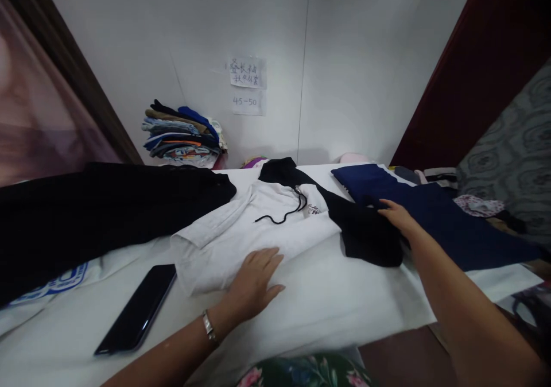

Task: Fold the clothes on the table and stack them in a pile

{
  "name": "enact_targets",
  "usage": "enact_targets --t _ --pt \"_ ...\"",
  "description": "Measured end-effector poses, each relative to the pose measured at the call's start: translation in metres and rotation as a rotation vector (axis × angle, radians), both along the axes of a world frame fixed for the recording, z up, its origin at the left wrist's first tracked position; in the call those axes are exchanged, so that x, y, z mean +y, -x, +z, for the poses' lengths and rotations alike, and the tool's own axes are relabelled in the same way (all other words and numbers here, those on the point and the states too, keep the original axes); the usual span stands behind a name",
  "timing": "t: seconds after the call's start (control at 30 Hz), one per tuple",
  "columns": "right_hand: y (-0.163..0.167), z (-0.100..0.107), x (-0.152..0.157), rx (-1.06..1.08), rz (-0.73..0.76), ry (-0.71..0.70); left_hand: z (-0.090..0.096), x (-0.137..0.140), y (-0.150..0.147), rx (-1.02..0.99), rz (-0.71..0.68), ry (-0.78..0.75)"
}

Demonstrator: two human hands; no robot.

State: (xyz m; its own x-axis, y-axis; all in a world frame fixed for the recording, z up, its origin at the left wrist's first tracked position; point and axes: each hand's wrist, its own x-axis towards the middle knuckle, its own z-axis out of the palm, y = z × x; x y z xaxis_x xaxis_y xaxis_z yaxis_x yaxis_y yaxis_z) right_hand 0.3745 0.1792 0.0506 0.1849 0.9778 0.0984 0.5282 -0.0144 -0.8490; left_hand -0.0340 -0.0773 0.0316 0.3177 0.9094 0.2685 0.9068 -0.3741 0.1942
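Note:
A white garment [275, 232] with a black drawstring [284, 220] at its neck lies partly folded on the white-covered table in front of me. Black sleeves [365, 232] stretch out from under it to the back and to the right. My left hand [255, 281] rests open, palm down, along the garment's near edge, with a metal bracelet [209, 325] on the wrist. Over on the right, my right hand [398, 217] touches the black sleeve beside a navy garment [413, 203]. Its visible fingers are stretched out; the lower ones are hard to make out.
Left of the white garment lie a large black garment [129, 203] and a dark phone [138, 309]. A stack of folded clothes [185, 134] stands against the wall, below two handwritten paper notes [248, 72]. More clothes [477, 206] are piled at the far right.

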Motion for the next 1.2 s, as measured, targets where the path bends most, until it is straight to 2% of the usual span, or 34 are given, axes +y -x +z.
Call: enact_targets --t 0.07,0.13,0.23,0.3,0.4,0.47,0.53,0.6,0.67,0.77,0.83,0.9,0.97,1.07,1.13,1.2 --pt "0.018 -0.01 -0.007 -0.277 0.045 -0.019 -0.005 -0.008 0.01 0.079 0.076 0.001" --pt "0.043 -0.019 -0.023 -0.502 0.113 -0.127 -0.009 -0.014 0.018 0.116 0.162 0.056" --pt "0.077 -0.031 -0.05 -0.656 0.26 -0.274 -0.008 -0.014 0.03 0.141 0.263 0.185" --pt "0.092 -0.041 -0.065 -0.7 0.347 -0.243 -0.002 -0.007 0.035 0.183 0.305 0.256" --pt "0.098 -0.053 -0.072 -0.835 0.424 -0.167 0.02 0.007 0.035 0.159 0.364 0.343" --pt "0.093 -0.056 -0.067 -0.943 0.427 -0.151 0.039 0.015 0.024 0.009 0.33 0.397" --pt "0.086 -0.054 -0.058 -1.015 0.383 -0.123 0.053 0.02 0.002 -0.165 0.201 0.424" --pt "0.08 -0.047 -0.052 -1.044 0.328 -0.076 0.055 0.02 -0.03 -0.252 0.042 0.416" --pt "0.079 -0.038 -0.051 -1.045 0.284 -0.057 0.046 0.019 -0.064 -0.236 -0.066 0.416" --pt "0.082 -0.028 -0.063 -0.918 0.243 -0.198 0.024 0.018 -0.101 -0.133 -0.166 0.518" --pt "0.084 -0.028 -0.08 -0.667 0.271 -0.303 0.019 0.022 -0.106 -0.153 -0.226 0.584" --pt "0.086 -0.035 -0.102 -0.314 0.314 -0.228 0.025 0.032 -0.092 -0.25 -0.216 0.573" --pt "0.087 -0.044 -0.125 0.008 0.316 0.002 0.035 0.047 -0.062 -0.318 -0.062 0.457" --pt "0.091 -0.055 -0.153 0.289 0.278 0.318 0.04 0.07 -0.005 -0.199 0.346 0.209" --pt "0.096 -0.056 -0.161 0.393 0.262 0.4 0.033 0.083 0.03 -0.074 0.551 0.184" --pt "0.105 -0.055 -0.159 0.465 0.267 0.386 0.019 0.091 0.055 -0.037 0.679 0.27"
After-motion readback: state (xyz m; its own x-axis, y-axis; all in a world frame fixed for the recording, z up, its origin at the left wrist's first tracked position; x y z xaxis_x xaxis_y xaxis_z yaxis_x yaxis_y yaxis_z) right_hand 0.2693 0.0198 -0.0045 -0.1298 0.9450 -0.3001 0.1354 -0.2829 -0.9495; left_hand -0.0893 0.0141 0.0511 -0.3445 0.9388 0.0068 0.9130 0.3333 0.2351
